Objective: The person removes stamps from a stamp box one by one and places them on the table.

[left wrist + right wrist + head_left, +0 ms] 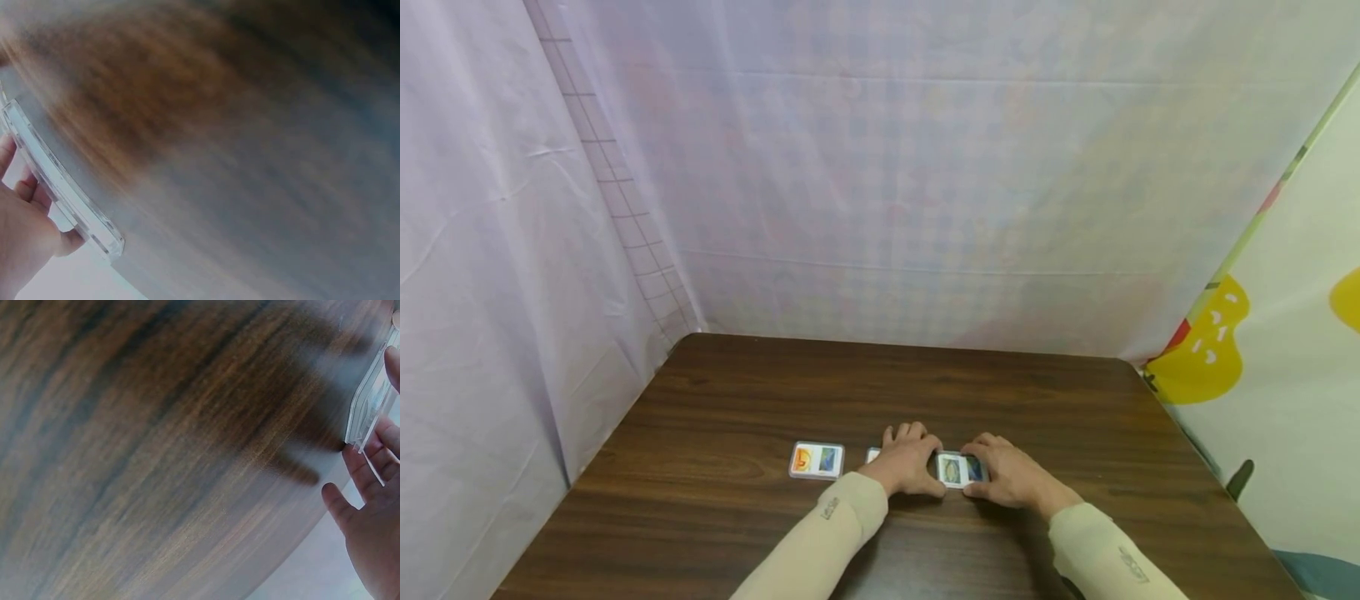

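- Three clear card cases show on the dark wooden surface [760, 392], in a row near the front edge running left to right.
- The right-hand case [958, 469] lies flat between the two hands, picture side up, its long axis running left to right across the surface.
- The left hand [910, 462] lies palm down over the middle case [873, 455], of which only a small corner shows at the hand's left side; which way that case's long axis runs cannot be told.
- The left hand's thumb touches the left end of the right-hand case; in the left wrist view its fingers [28, 187] lie against the thin edge of a clear case [62, 187]. The grip of this hand is fingers curled down onto the cases.
- The right hand [1011, 475] holds the right end of the right-hand case, fingers over its far edge and thumb at its near edge. In the right wrist view its fingers [375, 456] lie bent around the case's clear rim [369, 406]: a grip closed on the case.
- The left-hand case [816, 460] lies flat and apart from both hands, long axis also left to right, with an orange picture on its left half and a blue-green one on its right.
- Both forearms wear cream sleeves [827, 533].
- Pale sheeting [880, 183] hangs behind and at both sides of the surface.
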Demonstrator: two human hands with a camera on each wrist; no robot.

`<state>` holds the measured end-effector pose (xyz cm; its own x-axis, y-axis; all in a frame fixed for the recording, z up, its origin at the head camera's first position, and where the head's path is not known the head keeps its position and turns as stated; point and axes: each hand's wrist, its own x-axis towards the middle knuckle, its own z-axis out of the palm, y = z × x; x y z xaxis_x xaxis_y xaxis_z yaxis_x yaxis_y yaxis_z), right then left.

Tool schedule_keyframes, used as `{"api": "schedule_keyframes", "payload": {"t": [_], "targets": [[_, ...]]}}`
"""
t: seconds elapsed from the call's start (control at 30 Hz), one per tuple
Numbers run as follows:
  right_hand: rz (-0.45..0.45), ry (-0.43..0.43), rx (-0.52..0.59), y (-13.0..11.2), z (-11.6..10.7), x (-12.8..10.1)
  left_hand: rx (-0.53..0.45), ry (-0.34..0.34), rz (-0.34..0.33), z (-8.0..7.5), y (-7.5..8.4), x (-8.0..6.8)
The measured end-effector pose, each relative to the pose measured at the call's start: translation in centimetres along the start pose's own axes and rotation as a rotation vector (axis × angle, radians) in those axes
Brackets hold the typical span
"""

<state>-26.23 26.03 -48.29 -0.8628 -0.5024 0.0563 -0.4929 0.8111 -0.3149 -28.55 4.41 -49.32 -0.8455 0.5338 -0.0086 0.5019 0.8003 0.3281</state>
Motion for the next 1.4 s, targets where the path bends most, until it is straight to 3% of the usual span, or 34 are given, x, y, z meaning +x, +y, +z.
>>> {"api": "schedule_keyframes", "payload": {"t": [0.97, 1.4], "targets": [[0.019, 0.046, 0.001, 0.0, -1.2, -0.4, 0.033, -0.006, 0.005, -0.3, 0.2, -0.2], [0.037, 0.063, 0.019, 2.2, -2.2, -1.2, 0.028, 0.012, 0.009, -0.2, 0.1, -0.2]]}}
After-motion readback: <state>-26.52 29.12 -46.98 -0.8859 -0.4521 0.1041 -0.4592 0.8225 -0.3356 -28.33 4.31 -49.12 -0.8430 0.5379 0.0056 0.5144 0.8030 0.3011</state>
